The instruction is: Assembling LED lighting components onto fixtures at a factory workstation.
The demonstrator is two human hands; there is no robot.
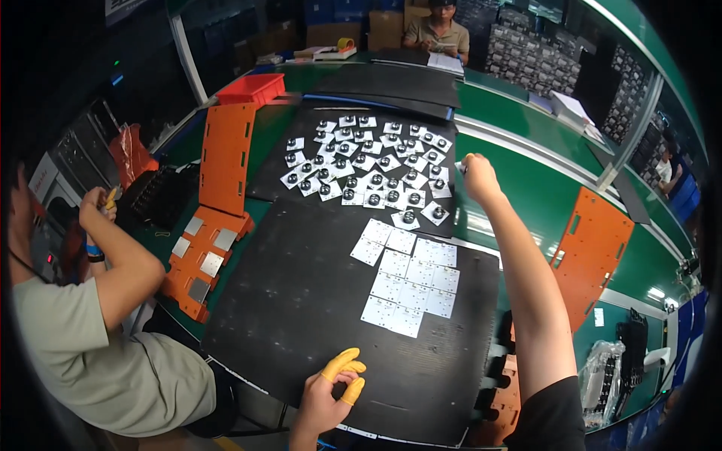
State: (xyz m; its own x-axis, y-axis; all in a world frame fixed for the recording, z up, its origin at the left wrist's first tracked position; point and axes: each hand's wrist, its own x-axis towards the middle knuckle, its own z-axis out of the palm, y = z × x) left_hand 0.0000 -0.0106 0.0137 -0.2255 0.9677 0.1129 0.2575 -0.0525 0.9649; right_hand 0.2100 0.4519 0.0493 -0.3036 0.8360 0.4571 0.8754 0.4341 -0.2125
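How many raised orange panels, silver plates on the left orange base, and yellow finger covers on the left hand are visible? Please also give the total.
Raised orange panels: 2
Silver plates on left orange base: 5
Yellow finger covers on left hand: 3
Total: 10

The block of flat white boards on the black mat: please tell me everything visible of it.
The white boards are thin, roughly square, stiff-looking pieces, about a dozen, with small dark marks. They lie flat and closely packed on the black mat, forming a ragged, stepped block right of its middle. Neither the left hand nor the right hand touches them.
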